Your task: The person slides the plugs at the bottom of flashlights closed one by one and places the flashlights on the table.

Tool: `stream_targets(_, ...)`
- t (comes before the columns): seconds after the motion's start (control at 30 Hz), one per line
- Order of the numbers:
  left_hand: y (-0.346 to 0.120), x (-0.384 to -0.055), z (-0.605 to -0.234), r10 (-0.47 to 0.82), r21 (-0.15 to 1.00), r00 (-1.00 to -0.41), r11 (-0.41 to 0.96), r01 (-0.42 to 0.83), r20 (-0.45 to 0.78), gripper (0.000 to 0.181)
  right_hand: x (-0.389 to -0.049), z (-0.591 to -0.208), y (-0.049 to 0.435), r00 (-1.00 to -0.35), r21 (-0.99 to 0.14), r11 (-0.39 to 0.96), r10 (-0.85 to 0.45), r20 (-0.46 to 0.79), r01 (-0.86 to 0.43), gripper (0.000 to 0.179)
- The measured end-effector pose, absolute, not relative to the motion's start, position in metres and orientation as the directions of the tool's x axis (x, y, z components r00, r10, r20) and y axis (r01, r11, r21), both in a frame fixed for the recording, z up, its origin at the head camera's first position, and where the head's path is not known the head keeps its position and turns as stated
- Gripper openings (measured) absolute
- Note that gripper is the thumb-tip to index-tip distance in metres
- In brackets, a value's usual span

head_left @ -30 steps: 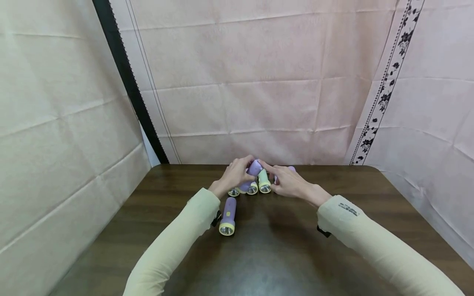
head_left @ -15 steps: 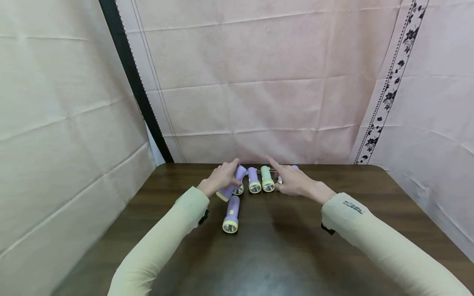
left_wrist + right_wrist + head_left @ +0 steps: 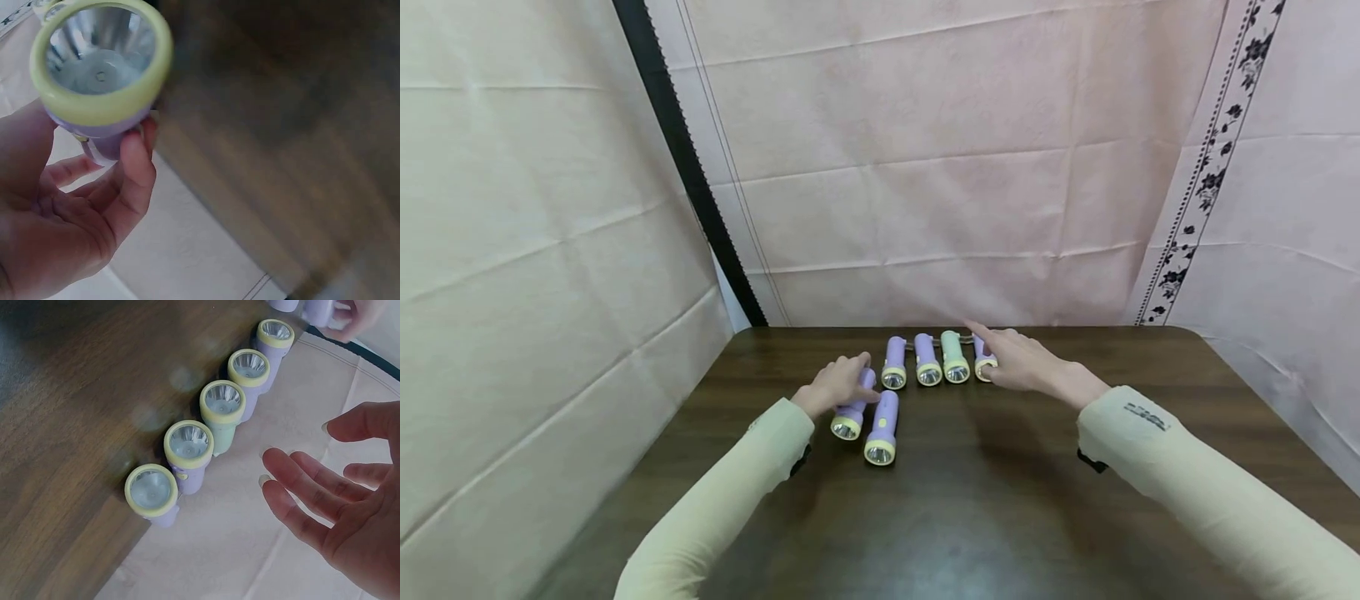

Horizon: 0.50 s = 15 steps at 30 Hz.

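While the left hand [image 3: 837, 387] grips a purple flashlight [image 3: 100, 78], thumb and fingers curled round its barrel, the yellow-rimmed lens points back toward the person; whether it touches the wooden table [image 3: 970, 517] cannot be told. Just to its right lies a second purple flashlight [image 3: 882, 427], lens facing the same way. Beyond these, near the far edge, runs a row of five flashlights [image 3: 928, 360], a green one [image 3: 222, 415] between purple ones. The right hand [image 3: 1026, 362] hovers by the row's right end, fingers spread, holding nothing. Pale cloth [image 3: 925, 183] hangs behind.
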<state>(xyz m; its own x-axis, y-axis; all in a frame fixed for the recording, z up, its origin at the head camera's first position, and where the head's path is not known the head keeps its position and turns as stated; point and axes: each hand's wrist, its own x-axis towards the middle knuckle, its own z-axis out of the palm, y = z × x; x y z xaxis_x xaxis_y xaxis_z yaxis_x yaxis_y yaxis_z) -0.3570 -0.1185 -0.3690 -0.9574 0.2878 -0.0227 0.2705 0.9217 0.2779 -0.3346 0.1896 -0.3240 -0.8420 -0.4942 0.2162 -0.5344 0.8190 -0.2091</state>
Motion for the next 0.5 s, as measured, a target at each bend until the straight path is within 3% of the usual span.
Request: stream_targets(0.5,-0.123,-0.352,-0.393,0.231,0.256,-0.972,0.939,0.23,0.026,0.044,-0.339,-0.326,0.197,-0.829,-0.197,0.81,-0.507,0.237,-0.552,0.064)
